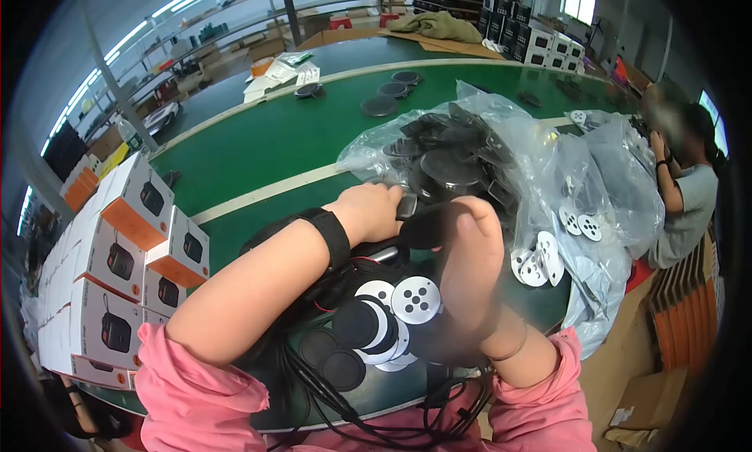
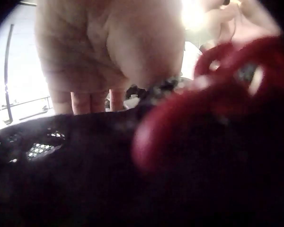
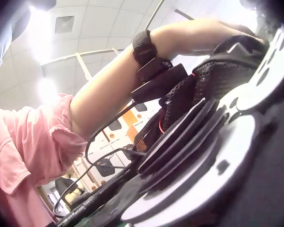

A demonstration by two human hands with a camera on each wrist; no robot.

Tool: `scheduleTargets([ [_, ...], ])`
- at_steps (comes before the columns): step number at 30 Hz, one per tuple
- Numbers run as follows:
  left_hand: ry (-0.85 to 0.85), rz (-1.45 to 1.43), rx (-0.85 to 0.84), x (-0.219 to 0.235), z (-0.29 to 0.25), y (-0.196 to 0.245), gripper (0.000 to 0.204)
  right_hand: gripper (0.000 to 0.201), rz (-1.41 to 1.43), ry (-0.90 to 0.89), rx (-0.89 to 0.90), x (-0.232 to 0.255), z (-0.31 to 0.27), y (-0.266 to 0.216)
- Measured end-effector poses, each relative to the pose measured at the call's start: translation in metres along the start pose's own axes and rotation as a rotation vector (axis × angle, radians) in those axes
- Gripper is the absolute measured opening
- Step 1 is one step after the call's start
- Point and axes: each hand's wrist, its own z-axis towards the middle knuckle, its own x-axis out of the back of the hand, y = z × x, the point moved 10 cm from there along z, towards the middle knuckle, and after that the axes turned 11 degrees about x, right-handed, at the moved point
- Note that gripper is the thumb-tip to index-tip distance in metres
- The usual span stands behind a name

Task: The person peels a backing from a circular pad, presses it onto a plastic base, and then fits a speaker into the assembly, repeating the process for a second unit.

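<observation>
My left hand [image 1: 368, 211] reaches forward, fingers bent down over a black mesh case [image 3: 229, 68] with red trim. In the left wrist view its fingers drop behind the dark upper edge, and a blurred red loop [image 2: 151, 137] fills the foreground. Facing it, my right hand [image 1: 474, 244], blurred, pinches a black oval pad [image 1: 429, 226] that lies close to the left fingertips. Below both hands is a loose pile of white discs with holes [image 1: 416, 300] and round black pads [image 1: 343, 370]. The right wrist view shows the pads [image 3: 180, 137] stacked at a slant.
An opened clear plastic bag [image 1: 540, 150] of black parts [image 1: 454, 166] lies ahead. White and orange boxes [image 1: 117, 252] are stacked on the left. Black cables [image 1: 321, 397] run along the near edge of the green table [image 1: 266, 150]. Another person [image 1: 685, 186] sits at the right.
</observation>
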Motion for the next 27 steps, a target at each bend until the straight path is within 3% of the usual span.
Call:
scheduleTargets([
  [1, -0.086, -0.046, 0.042, -0.005, -0.001, -0.004, 0.069, 0.017, 0.05, 0.024, -0.014, 0.005, 0.001, 0.005],
  [5, -0.087, -0.086, 0.012, -0.013, 0.012, -0.025, 0.069, 0.018, 0.087, 0.066, -0.055, 0.01, 0.005, 0.005],
  [16, 0.005, -0.148, 0.165, 0.007, 0.005, -0.044, 0.04, 0.019, 0.106, 0.056, -0.021, 0.009, 0.007, -0.001],
  [18, 0.228, -0.054, -0.229, 0.01, 0.008, -0.024, 0.042, 0.019, 0.115, 0.059, -0.032, 0.009, 0.008, -0.001],
  [19, 0.226, -0.056, -0.231, 0.005, 0.013, -0.028, 0.042, 0.019, 0.126, 0.056, -0.042, 0.009, 0.008, 0.0],
  [21, -0.008, -0.271, -0.17, -0.014, 0.023, -0.037, 0.047, 0.019, 0.123, 0.06, -0.034, 0.009, 0.008, 0.001],
  [23, -0.013, -0.32, -0.195, -0.007, 0.019, -0.034, 0.048, 0.019, 0.121, 0.065, -0.026, 0.01, 0.008, 0.0],
  [27, -0.053, -0.129, -0.196, -0.013, 0.022, -0.028, 0.04, 0.02, 0.123, 0.049, -0.044, 0.008, 0.008, -0.003],
])
